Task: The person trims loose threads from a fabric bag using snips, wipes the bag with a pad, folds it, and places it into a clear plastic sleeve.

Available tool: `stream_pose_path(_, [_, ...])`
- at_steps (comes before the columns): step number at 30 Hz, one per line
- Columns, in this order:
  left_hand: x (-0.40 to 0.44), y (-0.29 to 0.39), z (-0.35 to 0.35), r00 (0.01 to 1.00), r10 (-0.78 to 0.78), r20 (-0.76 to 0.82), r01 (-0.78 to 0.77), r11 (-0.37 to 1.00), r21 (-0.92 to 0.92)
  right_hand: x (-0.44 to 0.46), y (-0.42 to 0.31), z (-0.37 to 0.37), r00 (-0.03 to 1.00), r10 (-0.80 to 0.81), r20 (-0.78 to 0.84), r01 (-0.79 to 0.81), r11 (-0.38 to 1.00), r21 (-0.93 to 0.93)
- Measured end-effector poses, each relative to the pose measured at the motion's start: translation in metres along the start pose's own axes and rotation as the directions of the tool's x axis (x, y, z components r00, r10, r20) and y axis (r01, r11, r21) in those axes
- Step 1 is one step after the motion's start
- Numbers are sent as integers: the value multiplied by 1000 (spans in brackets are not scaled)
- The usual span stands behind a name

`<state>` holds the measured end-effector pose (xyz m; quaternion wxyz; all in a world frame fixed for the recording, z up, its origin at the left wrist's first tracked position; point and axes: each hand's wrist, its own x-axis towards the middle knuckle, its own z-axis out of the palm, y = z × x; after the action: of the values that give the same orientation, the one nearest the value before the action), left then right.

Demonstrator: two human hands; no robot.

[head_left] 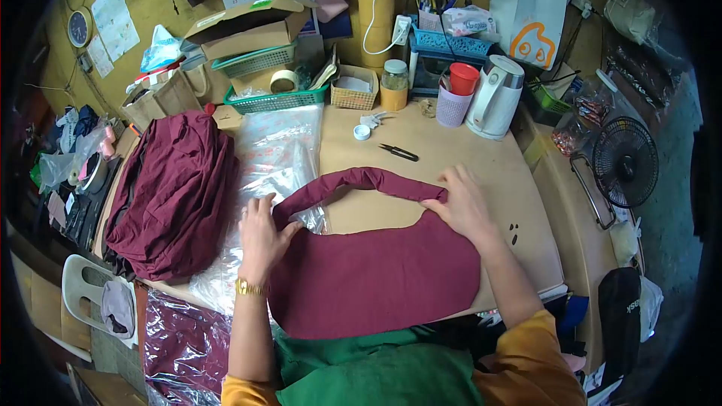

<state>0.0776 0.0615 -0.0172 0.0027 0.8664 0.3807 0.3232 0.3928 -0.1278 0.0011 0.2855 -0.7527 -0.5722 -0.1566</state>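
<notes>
Maroon cloth (376,278), flat on surface (451,139) before me; my L hand (265,237) & R hand (460,201) grip its curved band (361,178) at opp. ends. Risk (est.): uneven pull could twist band; slick plastic (278,146) under L side could let cloth slide.

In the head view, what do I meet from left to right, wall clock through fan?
Wall clock, maroon fabric pile, left hand, black thread snips, right hand, black fan. Left out: the maroon cloth piece in both hands, since it overlaps them.
</notes>
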Motion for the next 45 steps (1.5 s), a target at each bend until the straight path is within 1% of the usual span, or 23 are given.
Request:
stream_pose_path(1, [5, -7, 11, 1000, 0, -1, 0, 1000, 0, 6, 8, 13, 1000, -1, -1, 1, 1000, 0])
stream_pose_path(3, [13, -17, 27, 975, -71, 212, 93, 991, -93, 12, 23, 40, 986, -20, 168, 41, 992, -122])
stream_pose_path(7, [3, -32, 25, 974, -79, 212, 106, 987, -120, -3, 50, 40, 966, 51, 255, -29, 996, -89])
stream_pose_path(9, [-15, -38, 30, 974, -89, 210, 123, 981, -153, -15, 50, 20, 971, 22, 238, -23, 1000, 2])
stream_pose_path(11, [-27, -39, 36, 974, -96, 204, 141, 966, -219, -29, 55, 22, 979, -2, 203, -1, 1000, 15])
stream_pose_path(15, [-31, -38, 40, 973, -121, 196, 163, 964, -212, -37, 52, 18, 992, -31, 119, 28, 999, 26])
stream_pose_path(19, [-24, -35, 43, 983, -122, 138, 153, 958, -241, -35, 54, 20, 989, -15, 149, 14, 1000, 10])
stream_pose_path(22, [-17, -39, 47, 981, -144, 132, 168, 966, -195, -32, 52, 24, 986, 53, 156, -60, 997, 40])
stream_pose_path(24, [-11, -37, 43, 976, -164, 141, 185, 971, -151, -26, 39, 16, 968, 221, 117, -233, 967, 104])
stream_pose_path(26, [-8, -19, 21, 992, -125, -7, 120, 967, -226, -24, -4, -13, 982, 182, 49, -183, 983, 25])
stream_pose_path(28, [-9, 25, -17, 996, -59, 60, 69, 981, -183, -44, -35, -21, 965, 111, 240, -147, 979, 138])
stream_pose_path(30, [-33, 62, -30, 958, 154, 241, -119, 981, -151, -69, -68, -20, 924, -69, 376, 77, 997, -5])
stream_pose_path(31, [-48, 78, -26, 916, 172, 362, -141, 984, -112, -81, -73, -14, 857, -62, 511, 76, 997, -8])
stream_pose_path(32, [-62, 85, -23, 859, 184, 478, -168, 983, -76, -86, -67, -3, 855, -65, 514, 79, 997, -6])
stream_pose_path(33, [-77, 79, -6, 845, 159, 510, -186, 983, 3, -92, -56, 9, 842, -9, 539, 53, 996, -66])
stream_pose_path(35, [-84, 59, 19, 860, 143, 491, -176, 984, 22, -92, -39, 14, 838, 111, 535, -41, 989, -140])
stream_pose_path(37, [-84, 55, 21, 882, 98, 460, -141, 988, 58, -83, -20, 15, 822, 148, 550, -63, 983, -170])
stream_pose_path(38, [-81, 48, 26, 896, 108, 431, -125, 992, 11, -77, -18, 17, 811, 161, 563, -59, 979, -196])
stream_pose_path(40, [-74, 32, 24, 920, 13, 393, -31, 999, 39, -69, -8, 13, 791, 179, 585, -63, 975, -213])
stream_pose_path(41, [-74, 19, 15, 948, -71, 310, 89, 995, -43, -64, -2, 11, 770, 226, 596, -93, 965, -245])
stream_pose_path(42, [-75, 4, 5, 952, -132, 277, 136, 991, 2, -61, 6, 9, 773, 208, 599, -78, 969, -236])
stream_pose_path(44, [-86, -37, -3, 936, -239, 257, 225, 971, 84, -61, 22, 1, 737, 209, 643, -87, 972, -216])
stream_pose_path(45, [-90, -47, -14, 886, -301, 353, 267, 953, 141, -59, 27, -1, 730, 196, 655, -69, 974, -215])
